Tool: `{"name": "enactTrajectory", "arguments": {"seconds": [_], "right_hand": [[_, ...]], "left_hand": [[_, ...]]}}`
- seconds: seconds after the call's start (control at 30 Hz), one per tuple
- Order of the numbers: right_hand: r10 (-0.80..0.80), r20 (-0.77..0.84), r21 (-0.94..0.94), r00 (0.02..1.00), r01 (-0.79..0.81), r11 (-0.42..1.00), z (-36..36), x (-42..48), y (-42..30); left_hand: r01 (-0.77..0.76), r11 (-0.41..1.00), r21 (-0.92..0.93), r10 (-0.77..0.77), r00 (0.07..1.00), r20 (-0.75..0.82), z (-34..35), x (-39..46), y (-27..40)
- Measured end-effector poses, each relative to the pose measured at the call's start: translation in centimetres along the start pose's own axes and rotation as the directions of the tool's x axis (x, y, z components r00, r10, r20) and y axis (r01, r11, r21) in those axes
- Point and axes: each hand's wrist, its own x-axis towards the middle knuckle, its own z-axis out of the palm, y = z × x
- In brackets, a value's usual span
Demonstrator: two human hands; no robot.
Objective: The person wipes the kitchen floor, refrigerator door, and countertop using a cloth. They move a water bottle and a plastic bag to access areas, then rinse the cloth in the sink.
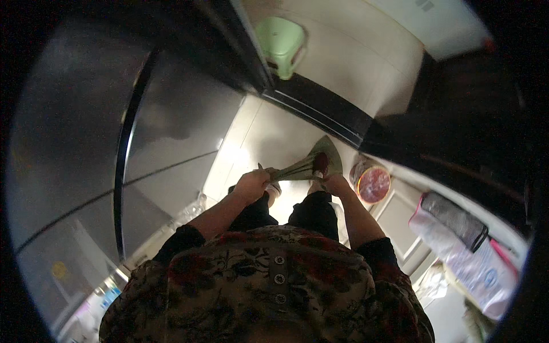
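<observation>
A thin greenish-grey cloth (296, 169) is stretched in gathered folds between my two hands, in front of my legs. My left hand (253, 184) grips its bunched end, and a small dark tip sticks out above the fingers. At the other side, my right hand (336, 184) pinches the cloth's lower edge. Past that hand the fabric fans out into a wide, pointed flap (328, 148). A dark red patch (320, 163) shows at the flap; I cannot tell whether it belongs to the cloth or to footwear. Both hands' fingertips are partly hidden.
Tall dark glossy doors (171, 107) stand at the left. A black threshold (317, 109) crosses the pale floor ahead, with a light green plastic stool (281, 38) beyond. At the right are a red-topped round container (374, 184), a black mesh pouch (454, 218) and a plastic bag (472, 266).
</observation>
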Motion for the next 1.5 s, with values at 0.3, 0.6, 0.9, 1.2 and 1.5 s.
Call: {"name": "enactTrajectory", "arguments": {"seconds": [0.3,0.6,0.9,1.2,1.5], "right_hand": [[-0.087,0.194,-0.085,0.977,0.105,0.991,-9.2,11.1,-15.5],[-0.092,0.601,-0.369,0.794,0.378,0.849,-9.3,19.3,-30.3],[0.029,0.603,-0.655,0.797,0.474,0.588,-5.0,19.7,-34.5],[-0.191,0.766,-0.450,0.614,0.724,0.522,5.7,13.7,-52.6],[-0.059,0.978,-0.201,0.199,0.979,-0.037,16.3,9.2,-57.2]], "left_hand": [[0.324,0.923,-0.210,-0.381,0.852,-0.359,-2.5,-13.0,-10.2],[0.590,0.661,-0.463,-0.750,0.523,-0.404,3.2,-25.8,-10.7],[0.395,0.492,-0.776,-0.870,0.195,-0.452,14.1,-27.9,-6.3],[0.227,0.247,-0.942,-0.849,-0.418,-0.324,27.2,-39.9,-6.9],[0.018,-0.132,-0.991,-0.903,-0.416,0.113,34.5,-40.3,5.2]]}}
